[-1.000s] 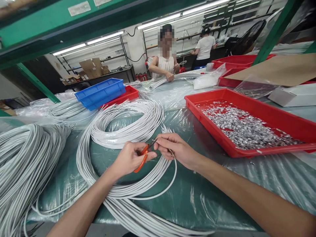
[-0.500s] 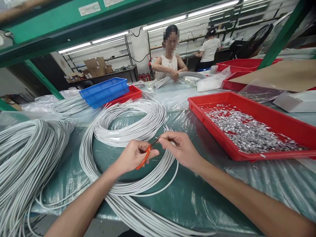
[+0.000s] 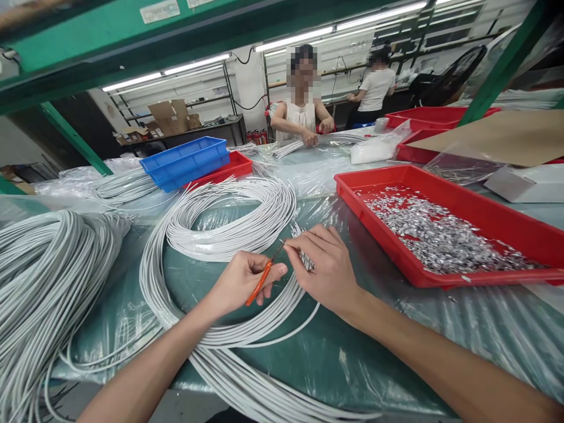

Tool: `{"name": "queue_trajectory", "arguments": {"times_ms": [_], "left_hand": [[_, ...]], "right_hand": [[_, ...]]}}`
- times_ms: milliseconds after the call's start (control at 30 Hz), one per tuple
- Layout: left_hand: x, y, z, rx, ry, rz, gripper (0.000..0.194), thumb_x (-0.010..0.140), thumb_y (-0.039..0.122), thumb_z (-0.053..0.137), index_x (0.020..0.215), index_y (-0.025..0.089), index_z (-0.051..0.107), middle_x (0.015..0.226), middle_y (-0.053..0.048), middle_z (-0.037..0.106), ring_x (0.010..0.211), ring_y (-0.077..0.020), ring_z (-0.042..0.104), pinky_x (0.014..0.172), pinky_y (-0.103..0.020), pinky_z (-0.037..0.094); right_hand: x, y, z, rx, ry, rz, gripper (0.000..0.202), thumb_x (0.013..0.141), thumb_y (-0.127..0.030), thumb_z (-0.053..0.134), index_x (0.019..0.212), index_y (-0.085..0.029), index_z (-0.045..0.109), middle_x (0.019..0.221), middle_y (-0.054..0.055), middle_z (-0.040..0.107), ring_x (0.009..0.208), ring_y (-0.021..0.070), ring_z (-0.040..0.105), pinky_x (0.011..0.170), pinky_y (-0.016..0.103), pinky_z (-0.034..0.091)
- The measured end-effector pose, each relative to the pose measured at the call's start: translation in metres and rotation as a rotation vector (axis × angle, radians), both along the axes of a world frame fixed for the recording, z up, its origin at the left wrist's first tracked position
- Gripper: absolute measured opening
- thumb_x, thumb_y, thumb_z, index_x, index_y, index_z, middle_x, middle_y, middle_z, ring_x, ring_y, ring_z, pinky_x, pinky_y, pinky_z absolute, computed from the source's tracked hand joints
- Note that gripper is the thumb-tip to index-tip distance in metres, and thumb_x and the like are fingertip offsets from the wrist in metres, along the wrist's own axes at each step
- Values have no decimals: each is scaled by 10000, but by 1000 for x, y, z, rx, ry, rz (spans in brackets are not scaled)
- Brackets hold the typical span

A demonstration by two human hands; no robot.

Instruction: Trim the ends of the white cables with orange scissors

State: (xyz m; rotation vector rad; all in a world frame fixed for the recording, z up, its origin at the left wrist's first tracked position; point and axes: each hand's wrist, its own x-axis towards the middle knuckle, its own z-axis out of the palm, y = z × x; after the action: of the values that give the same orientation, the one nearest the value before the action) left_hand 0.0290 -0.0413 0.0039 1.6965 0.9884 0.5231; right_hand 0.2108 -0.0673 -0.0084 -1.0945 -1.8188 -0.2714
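Note:
My left hand (image 3: pixel 251 279) is closed around the orange handles of a small pair of scissors (image 3: pixel 261 283), its dark blades pointing up and to the right. At the blade tips, my right hand (image 3: pixel 324 264) pinches the end of a white cable (image 3: pixel 304 324); the fingers hide most of that end. This cable curves down below the hand and joins a coil of white cables (image 3: pixel 154 282) lying under both hands. More cable ends poke out beside the right fingers. Just beyond lies a second white cable coil (image 3: pixel 233 244), overlapping the first.
A red tray (image 3: pixel 445 276) of small shiny metal pieces stands to the right. A big cable bundle (image 3: pixel 57 282) lies at left. Blue trays (image 3: pixel 185 164) sit behind the coils. Across the table a person (image 3: pixel 300 111) handles cables. A green shelf beam (image 3: pixel 106 41) crosses overhead.
My right hand has turned, its fingers now more bunched over the cable end. The scissors have shifted slightly, still at the fingertips. The person opposite has moved their hands apart.

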Motion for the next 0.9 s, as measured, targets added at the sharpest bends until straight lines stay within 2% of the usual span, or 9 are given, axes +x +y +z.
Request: {"name": "queue_trajectory", "arguments": {"times_ms": [167,333,467,700,900], "left_hand": [[0,2,-4,71,-43,6,399,804,473,669,632,141,531,548,10,583,460,-81,516,463,-185,394],[1,0,0,114,-3,11,376,790,456,686,653,137,542,548,20,543,510,-86,485,504,-196,373],[1,-1,4,132,37,32,403,780,474,687,626,143,517,530,28,513,499,-83,459,488,-201,333],[-2,1,1,200,89,-3,405,773,492,684,634,145,527,549,30,501,521,-84,428,495,-210,299],[-3,2,1,245,117,-4,413,788,482,671,615,143,512,549,34,489,529,-80,412,503,-213,292]], "right_hand": [[0,-2,2,-306,272,173,197,945,-186,472,812,-180,617,738,31,660,675,160,532,656,298,366],[0,-1,1,-565,443,332,261,978,-289,407,833,-177,594,733,24,591,613,138,485,551,267,324],[0,0,2,-648,554,462,292,960,-339,436,769,-175,583,710,18,546,642,140,467,569,269,313],[2,3,9,-837,790,622,306,859,-392,546,667,-159,592,554,-52,337,499,89,261,495,266,201],[2,3,7,-893,798,640,317,857,-417,562,685,-154,605,538,-63,298,494,85,248,480,256,200]]}}
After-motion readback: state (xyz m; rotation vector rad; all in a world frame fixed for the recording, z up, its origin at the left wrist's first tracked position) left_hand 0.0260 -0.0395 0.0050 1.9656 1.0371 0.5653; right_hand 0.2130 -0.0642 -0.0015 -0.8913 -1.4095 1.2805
